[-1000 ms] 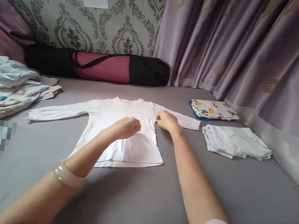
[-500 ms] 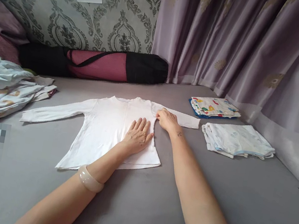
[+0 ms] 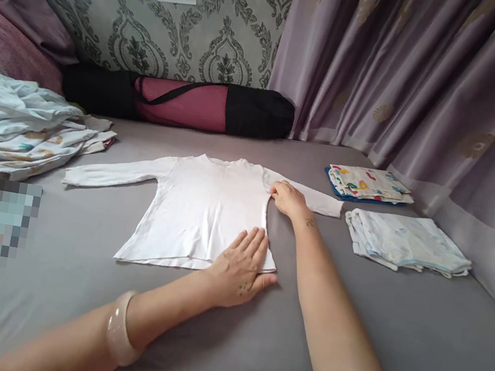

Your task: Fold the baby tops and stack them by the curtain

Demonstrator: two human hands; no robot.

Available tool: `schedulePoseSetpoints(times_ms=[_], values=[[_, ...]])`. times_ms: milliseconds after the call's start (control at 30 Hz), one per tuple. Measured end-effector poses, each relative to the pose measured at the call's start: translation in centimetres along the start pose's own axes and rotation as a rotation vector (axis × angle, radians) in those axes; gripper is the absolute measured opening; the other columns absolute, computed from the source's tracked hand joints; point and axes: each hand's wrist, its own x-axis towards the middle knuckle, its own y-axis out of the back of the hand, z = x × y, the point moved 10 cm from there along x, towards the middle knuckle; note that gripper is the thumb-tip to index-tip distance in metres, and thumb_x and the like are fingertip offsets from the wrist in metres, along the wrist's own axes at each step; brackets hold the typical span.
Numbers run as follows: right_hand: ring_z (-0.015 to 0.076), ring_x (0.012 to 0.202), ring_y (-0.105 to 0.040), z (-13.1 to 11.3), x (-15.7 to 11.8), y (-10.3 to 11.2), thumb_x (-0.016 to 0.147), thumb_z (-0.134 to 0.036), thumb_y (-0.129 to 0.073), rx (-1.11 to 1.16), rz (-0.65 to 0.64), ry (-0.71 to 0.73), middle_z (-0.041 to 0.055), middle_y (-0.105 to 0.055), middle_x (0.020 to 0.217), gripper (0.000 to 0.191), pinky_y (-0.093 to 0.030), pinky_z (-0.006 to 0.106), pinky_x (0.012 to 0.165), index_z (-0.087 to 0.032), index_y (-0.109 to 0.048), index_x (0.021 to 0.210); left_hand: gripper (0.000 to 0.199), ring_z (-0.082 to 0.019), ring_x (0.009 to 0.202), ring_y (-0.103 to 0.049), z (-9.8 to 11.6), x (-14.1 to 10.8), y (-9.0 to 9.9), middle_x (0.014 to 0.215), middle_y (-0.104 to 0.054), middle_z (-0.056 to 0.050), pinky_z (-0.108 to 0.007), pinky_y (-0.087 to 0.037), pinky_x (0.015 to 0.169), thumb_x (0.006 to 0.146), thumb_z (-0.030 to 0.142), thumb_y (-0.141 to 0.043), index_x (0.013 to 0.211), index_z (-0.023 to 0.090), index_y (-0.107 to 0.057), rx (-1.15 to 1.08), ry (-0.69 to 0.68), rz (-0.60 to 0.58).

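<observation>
A white long-sleeved shirt lies spread flat on the grey sheet, its collar away from me and its sleeves out to both sides. My left hand, a pale bangle on its wrist, rests flat with fingers stretched over the shirt's lower right corner. At the right armpit, my right hand pinches the shirt's edge between thumb and fingers. The right sleeve runs out behind that hand.
Folded patterned clothes and a folded white pile lie at the right. Heaped clothes are at the left. A black and pink long bag lies along the wall, beside purple curtains.
My left hand has slid from the middle of the shirt's right side down to its lower right corner. My right hand keeps its pinch at the armpit. The view has shifted slightly.
</observation>
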Motion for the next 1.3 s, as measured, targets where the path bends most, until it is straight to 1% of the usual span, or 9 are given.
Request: schedulePoseSetpoints(times_ms=[233,367,467,600,700,767,933,1133,1300], values=[[0.0219,0.109,-0.06,0.0,-0.1,0.0,0.096,-0.02,-0.046,-0.015,-0.01,-0.02,0.0078,-0.063,0.122,0.025,-0.046,0.031,0.088,-0.023,-0.065,0.112,0.083,-0.032,0.15,-0.012,4.1,-5.3,0.6,0.16,-0.019,-0.021,-0.049,-0.018,0.123,0.095,0.065,-0.032,0.155,0.009,-0.023,-0.165,-0.184,-0.029],[0.0232,0.112,-0.06,-0.1,-0.2,0.2,0.095,-0.019,-0.046,-0.039,-0.032,-0.034,0.0086,-0.063,0.123,0.026,-0.046,0.033,0.089,-0.023,-0.067,0.111,0.071,-0.027,0.147,-0.029,4.7,-7.0,3.5,0.156,-0.036,-0.015,-0.041,-0.027,0.122,0.096,0.059,-0.039,0.151,0.015,-0.036,-0.347,-0.365,-0.078],[0.0277,0.114,-0.06,-0.9,-0.1,1.4,0.095,-0.018,-0.041,-0.089,0.037,-0.077,0.0127,-0.063,0.126,0.033,-0.047,0.038,0.092,-0.021,-0.065,0.118,0.05,-0.019,0.136,-0.048,0.8,-6.4,6.2,0.145,-0.054,-0.011,-0.029,-0.039,0.113,0.102,0.044,-0.033,0.14,0.018,-0.051,-0.4,-0.264,0.001],[0.0278,0.13,-0.049,-6.7,-0.4,1.7,0.099,-0.027,-0.034,-0.026,0.125,0.13,0.0167,-0.052,0.142,0.043,-0.039,0.04,0.107,-0.016,-0.053,0.136,0.048,-0.027,0.142,-0.04,-10.0,-6.9,8.3,0.145,-0.051,-0.018,-0.047,-0.033,0.117,0.102,0.037,-0.031,0.139,0.013,-0.049,-0.12,0.17,0.292],[0.0253,0.148,-0.024,-11.5,-1.6,-1.5,0.102,-0.039,-0.03,0.054,-0.05,0.327,0.013,-0.028,0.161,0.054,-0.023,0.042,0.119,-0.015,-0.037,0.15,0.054,-0.032,0.147,-0.027,-16.2,-8.5,6.5,0.153,-0.04,-0.021,-0.051,-0.025,0.119,0.1,0.04,-0.033,0.144,0.009,-0.041,0.013,0.434,0.222],[0.0253,0.152,-0.008,-12.8,-2.5,-3.7,0.102,-0.045,-0.025,0.065,-0.163,0.346,0.0113,-0.014,0.165,0.06,-0.013,0.048,0.122,-0.016,-0.026,0.156,0.061,-0.035,0.148,-0.023,-18.6,-9.5,4.9,0.156,-0.033,-0.023,-0.051,-0.024,0.119,0.098,0.046,-0.036,0.145,0.008,-0.038,0.034,0.541,0.109],[0.0248,0.152,-0.001,-13.7,-4.1,-5.3,0.102,-0.053,-0.021,0.019,-0.189,0.395,0.0089,-0.007,0.166,0.064,-0.001,0.053,0.121,-0.021,-0.019,0.158,0.072,-0.034,0.149,-0.021,-19.3,-10.4,4.3,0.158,-0.03,-0.02,-0.046,-0.025,0.118,0.092,0.06,-0.043,0.144,0.011,-0.039,-0.014,0.516,-0.045],[0.0276,0.152,0.003,-15.4,-7.1,-5.3,0.1,-0.06,-0.026,-0.034,-0.273,0.549,0.0098,-0.002,0.166,0.069,0.003,0.057,0.12,-0.023,-0.019,0.158,0.109,-0.035,0.152,-0.009,-19.9,-11.9,4.5,0.164,-0.012,-0.019,-0.048,-0.013,0.121,0.074,0.079,-0.05,0.155,0.012,-0.022,-0.102,0.564,-0.231],[0.0248,0.152,0.001,-17.0,-10.4,-5.0,0.103,-0.047,-0.027,0.028,-0.342,0.698,0.0076,-0.006,0.166,0.058,0.006,0.055,0.12,-0.025,-0.026,0.157,0.111,-0.036,0.15,-0.014,-21.5,-13.2,4.9,0.164,-0.012,-0.02,-0.045,-0.022,0.119,0.069,0.074,-0.058,0.154,0.013,-0.023,-0.095,0.66,-0.233]])
